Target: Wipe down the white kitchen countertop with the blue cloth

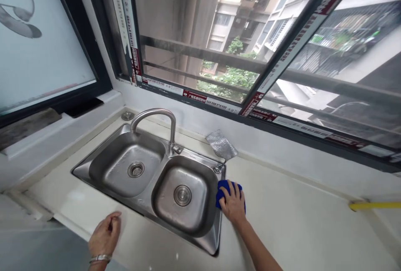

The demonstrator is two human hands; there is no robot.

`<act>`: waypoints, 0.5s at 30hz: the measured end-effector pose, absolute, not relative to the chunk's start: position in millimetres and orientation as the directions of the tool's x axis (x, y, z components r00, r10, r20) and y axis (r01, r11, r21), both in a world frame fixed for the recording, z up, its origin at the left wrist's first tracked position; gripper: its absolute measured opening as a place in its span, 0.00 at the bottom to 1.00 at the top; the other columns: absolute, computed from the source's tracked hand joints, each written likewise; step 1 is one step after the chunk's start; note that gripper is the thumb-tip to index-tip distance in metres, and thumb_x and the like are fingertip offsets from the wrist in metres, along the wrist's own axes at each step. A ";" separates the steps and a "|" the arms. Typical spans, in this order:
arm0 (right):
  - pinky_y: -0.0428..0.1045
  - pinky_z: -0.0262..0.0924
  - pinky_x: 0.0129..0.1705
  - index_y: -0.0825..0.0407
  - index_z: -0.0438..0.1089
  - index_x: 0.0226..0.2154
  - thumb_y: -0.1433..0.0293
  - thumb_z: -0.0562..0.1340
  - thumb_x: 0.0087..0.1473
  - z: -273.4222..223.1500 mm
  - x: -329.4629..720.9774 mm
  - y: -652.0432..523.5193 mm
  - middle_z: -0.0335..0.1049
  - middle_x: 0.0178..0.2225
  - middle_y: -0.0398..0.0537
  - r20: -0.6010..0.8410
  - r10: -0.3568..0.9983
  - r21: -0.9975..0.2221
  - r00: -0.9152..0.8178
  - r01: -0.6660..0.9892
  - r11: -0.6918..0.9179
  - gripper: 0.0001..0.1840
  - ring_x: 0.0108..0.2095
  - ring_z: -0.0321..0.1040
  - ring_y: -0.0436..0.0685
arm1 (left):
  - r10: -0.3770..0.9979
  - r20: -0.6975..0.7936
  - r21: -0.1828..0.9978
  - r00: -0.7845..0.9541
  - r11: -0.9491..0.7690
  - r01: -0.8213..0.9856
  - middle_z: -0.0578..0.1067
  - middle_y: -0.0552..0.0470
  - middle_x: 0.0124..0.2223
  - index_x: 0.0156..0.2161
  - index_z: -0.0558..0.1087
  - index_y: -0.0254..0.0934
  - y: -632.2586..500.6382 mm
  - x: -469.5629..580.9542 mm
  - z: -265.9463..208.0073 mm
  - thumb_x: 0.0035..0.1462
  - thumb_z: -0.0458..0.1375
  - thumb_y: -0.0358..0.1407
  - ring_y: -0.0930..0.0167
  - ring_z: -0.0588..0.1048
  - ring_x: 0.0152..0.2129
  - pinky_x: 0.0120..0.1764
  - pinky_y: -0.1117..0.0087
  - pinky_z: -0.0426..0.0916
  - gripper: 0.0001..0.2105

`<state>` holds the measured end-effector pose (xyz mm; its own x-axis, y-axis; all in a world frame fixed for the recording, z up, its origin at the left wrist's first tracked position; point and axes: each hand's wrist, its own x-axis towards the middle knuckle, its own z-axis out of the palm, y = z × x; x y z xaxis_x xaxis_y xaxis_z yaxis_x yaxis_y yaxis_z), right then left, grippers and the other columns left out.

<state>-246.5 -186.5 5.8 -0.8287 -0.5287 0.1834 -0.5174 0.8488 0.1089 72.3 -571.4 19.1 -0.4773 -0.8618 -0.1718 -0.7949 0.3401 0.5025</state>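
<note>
My right hand (232, 205) presses a folded blue cloth (220, 191) at the right rim of the double-bowl steel sink (139, 205), where the rim meets the pale countertop (282, 216). Its fingers spread over the top of the cloth and grip it. My left hand (105, 235), with a bracelet at the wrist, hovers by the counter's front edge, left of the sink. Its fingers are curled in, and nothing shows in them. Both sink bowls hold only their drain fittings.
A curved steel faucet (172, 126) rises behind the sink, its spout over the left bowl. Crumpled silver foil (222, 144) lies against the back wall. A dark flat object (84, 107) rests on the left ledge, and a yellow pipe (376, 205) juts in at right.
</note>
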 end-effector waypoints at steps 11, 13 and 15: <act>0.68 0.54 0.59 0.38 0.55 0.62 0.64 0.56 0.54 -7.5 -89.1 -122.1 0.47 0.67 0.48 0.259 -0.631 0.073 -0.731 -0.637 0.767 0.32 0.66 0.44 0.70 | -0.852 -0.210 0.470 -0.480 0.342 -0.814 0.78 0.49 0.37 0.45 0.76 0.43 -572.4 70.6 20.6 0.59 0.43 0.45 0.65 0.75 0.35 0.34 0.68 0.66 0.21; 0.67 0.54 0.60 0.39 0.51 0.64 0.63 0.55 0.55 -10.7 -88.6 -112.1 0.47 0.67 0.48 0.276 -0.616 0.078 -0.737 -0.622 0.779 0.34 0.66 0.45 0.68 | -0.843 -0.213 0.468 -0.494 0.356 -0.809 0.78 0.49 0.38 0.45 0.75 0.42 -574.0 71.0 20.3 0.59 0.43 0.45 0.66 0.75 0.35 0.34 0.68 0.66 0.21; 0.66 0.51 0.61 0.40 0.50 0.64 0.62 0.54 0.56 -12.1 -99.8 -108.6 0.46 0.68 0.47 0.264 -0.589 0.061 -0.764 -0.596 0.801 0.33 0.66 0.44 0.67 | -0.834 -0.210 0.460 -0.509 0.375 -0.805 0.79 0.49 0.37 0.44 0.76 0.42 -576.3 72.0 19.0 0.59 0.44 0.44 0.66 0.75 0.35 0.34 0.68 0.66 0.20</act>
<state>-99.8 -108.6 -12.1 -0.7639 -0.5887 0.2643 -0.5960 0.8007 0.0607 72.0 -576.3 19.0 -0.5095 -0.8344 -0.2103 -0.8045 0.3752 0.4605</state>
